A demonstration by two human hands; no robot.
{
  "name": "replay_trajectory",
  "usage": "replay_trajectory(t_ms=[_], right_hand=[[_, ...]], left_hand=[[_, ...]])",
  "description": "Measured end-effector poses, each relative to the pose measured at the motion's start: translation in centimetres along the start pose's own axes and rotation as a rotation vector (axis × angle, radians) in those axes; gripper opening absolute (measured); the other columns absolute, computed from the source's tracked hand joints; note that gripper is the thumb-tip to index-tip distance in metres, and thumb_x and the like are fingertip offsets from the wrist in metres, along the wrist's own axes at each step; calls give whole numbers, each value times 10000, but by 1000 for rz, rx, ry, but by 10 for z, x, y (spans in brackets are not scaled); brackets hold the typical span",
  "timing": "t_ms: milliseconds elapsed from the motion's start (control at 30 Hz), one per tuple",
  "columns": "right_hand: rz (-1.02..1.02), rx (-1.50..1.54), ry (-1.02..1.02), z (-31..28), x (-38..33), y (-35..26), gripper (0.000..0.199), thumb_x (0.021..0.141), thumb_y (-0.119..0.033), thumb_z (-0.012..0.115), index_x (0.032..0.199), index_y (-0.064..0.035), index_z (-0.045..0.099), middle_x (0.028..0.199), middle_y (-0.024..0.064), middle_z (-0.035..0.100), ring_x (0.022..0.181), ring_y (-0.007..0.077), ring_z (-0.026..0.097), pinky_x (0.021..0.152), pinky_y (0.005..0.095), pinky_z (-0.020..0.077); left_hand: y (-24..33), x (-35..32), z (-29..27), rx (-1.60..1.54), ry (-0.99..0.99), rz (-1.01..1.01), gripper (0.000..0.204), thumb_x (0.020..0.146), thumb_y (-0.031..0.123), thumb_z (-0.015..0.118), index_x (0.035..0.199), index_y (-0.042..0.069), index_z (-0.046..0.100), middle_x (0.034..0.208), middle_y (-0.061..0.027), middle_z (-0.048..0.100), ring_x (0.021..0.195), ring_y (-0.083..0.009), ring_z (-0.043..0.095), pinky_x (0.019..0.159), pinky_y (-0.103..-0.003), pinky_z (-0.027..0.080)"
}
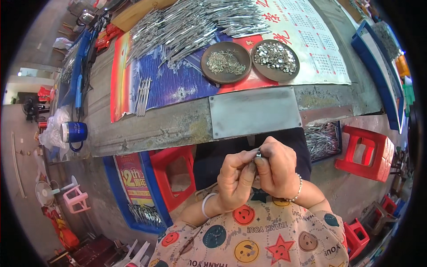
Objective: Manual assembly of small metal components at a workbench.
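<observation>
My left hand (238, 180) and my right hand (281, 167) meet in front of my patterned apron, just off the table's near edge. Fingertips of both are pinched together on a small shiny metal piece (258, 153); the fingers cover most of it, so its kind cannot be made out. Beyond them a grey metal plate (255, 112) lies at the table edge. Behind the plate stand two round brown dishes, the left dish (205, 73) with small metal pins (224, 62) and the right dish (276, 79) with small shiny discs (275, 57).
A large heap of slender metal pieces (191, 26) covers the far table, with several more (143, 95) lying apart at left. A blue mug (75, 132) stands near the left corner. Blue trays (153, 187) and red stools (367, 153) flank me below table height.
</observation>
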State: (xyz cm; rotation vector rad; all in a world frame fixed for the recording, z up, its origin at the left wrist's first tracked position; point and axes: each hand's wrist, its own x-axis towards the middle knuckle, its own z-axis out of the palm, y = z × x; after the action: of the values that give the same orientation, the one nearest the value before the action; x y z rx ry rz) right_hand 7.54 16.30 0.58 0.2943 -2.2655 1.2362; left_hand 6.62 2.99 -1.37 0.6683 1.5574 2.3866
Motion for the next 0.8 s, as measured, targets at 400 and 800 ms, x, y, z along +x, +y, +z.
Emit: replay_trajectory(t_ms=[400, 800], right_hand=[[-170, 77, 179, 9, -3, 16, 223, 807, -195, 660, 725, -31, 534, 572, 74, 500, 433, 220, 481, 403, 305, 378], [301, 399, 39, -8, -19, 11, 87, 832, -54, 634, 827, 13, 580, 692, 104, 578, 538, 206, 554, 504, 273, 444]], left_hand=[[-8, -14, 8, 133, -40, 98, 293, 970, -4, 401, 1258, 8, 350, 1071, -99, 546, 852, -91, 527, 753, -223, 448], [-18, -14, 12, 48, 60, -31, 265, 964, -16, 419, 1228, -15, 397, 1092, -105, 553, 919, -98, 531, 800, -221, 439]])
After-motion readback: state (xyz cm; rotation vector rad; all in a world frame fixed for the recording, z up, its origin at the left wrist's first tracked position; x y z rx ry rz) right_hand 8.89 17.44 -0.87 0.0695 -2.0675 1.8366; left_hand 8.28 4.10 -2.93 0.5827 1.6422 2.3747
